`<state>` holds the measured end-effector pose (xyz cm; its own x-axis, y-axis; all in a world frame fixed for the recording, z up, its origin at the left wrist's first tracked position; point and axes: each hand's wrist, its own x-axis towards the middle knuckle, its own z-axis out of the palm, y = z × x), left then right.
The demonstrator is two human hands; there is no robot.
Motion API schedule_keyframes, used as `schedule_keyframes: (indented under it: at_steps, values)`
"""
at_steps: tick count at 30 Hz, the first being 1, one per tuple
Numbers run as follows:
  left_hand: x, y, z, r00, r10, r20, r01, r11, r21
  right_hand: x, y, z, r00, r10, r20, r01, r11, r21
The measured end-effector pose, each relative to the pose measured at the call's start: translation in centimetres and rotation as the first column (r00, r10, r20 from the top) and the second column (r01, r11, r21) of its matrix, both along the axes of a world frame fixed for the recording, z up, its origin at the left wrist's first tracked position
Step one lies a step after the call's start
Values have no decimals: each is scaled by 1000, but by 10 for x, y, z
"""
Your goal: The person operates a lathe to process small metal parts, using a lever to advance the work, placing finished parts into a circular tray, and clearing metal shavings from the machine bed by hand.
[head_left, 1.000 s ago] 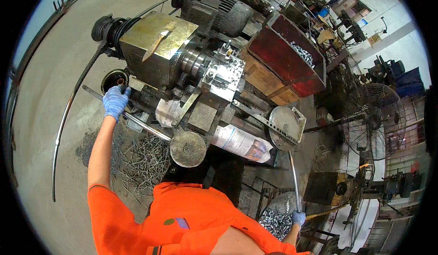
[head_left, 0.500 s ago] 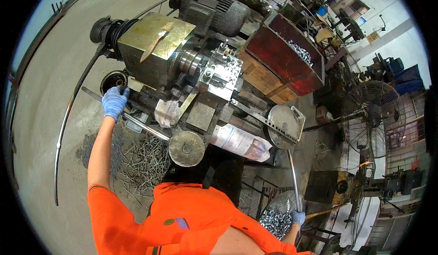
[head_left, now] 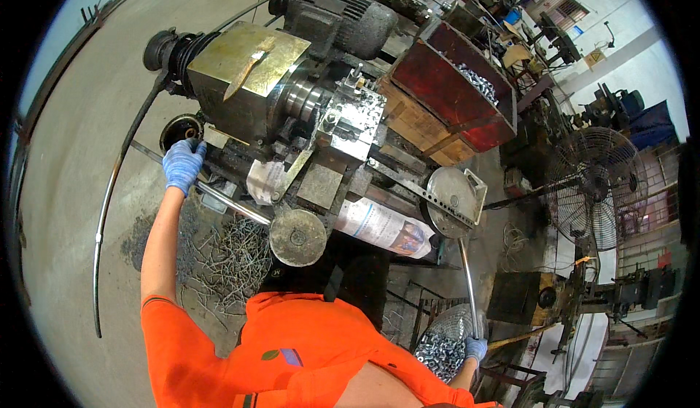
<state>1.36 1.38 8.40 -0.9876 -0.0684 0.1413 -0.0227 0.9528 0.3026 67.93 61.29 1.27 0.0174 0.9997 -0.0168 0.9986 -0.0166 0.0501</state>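
Though scarcely altered since half a second ago, now differing in one respect: at the far left, a long dark rod [head_left: 98, 239] with its near end swung slightly nearer and to the right. No visible change in either hold; judging from that, probably a moving machine part between steady hands. With the left hand [head_left: 183, 164], fingers apparently curled over the left bar [head_left: 235, 203], grasping it between its two ends. Lying to the left, on the near side of a brass-topped block [head_left: 273, 47], with the free end pointing far left and the other meeting a round plate [head_left: 298, 238]; long axis slanting from far left to near right. Just beyond those fingers, a dark round housing [head_left: 168, 132]. With the right hand [head_left: 476, 348], fingers clenched about the near end of the right bar [head_left: 469, 280], over at the near right; long axis running almost straight from far to near, leaning a little right, away from a larger disc [head_left: 445, 196]. Beside that hand, a mesh basket [head_left: 453, 320] of small metal parts [head_left: 439, 353]; near the left forearm, on the floor, a heap of metal scrap [head_left: 232, 262].
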Motion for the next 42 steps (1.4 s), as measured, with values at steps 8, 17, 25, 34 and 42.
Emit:
schedule_keyframes:
  at_steps: [8, 17, 25, 34, 42]
  values:
    - [0, -1, -2, 1000, -7, -20, 7, 1000, -1, 0, 0, 0, 1000, -6, 19, 6, 999, -32]
    - [-1, -1, -2, 1000, -12, -13, 12, 1000, 1, -9, -17, 13, 999, 5, 41, -5, 1000, -21]
    - [-1, -2, -3, 999, -20, -36, 20, 1000, -2, -15, -22, 15, 998, -41, 57, 42, 999, -18]
    - [-5, -1, -6, 999, -23, -27, 23, 1000, 0, 6, -16, 0, 997, 24, 75, -23, 1000, -6]
    - [-1, -1, 0, 1000, -1, 3, 1, 1000, 5, -3, -22, 7, 1000, 28, -2, -29, 999, -28]
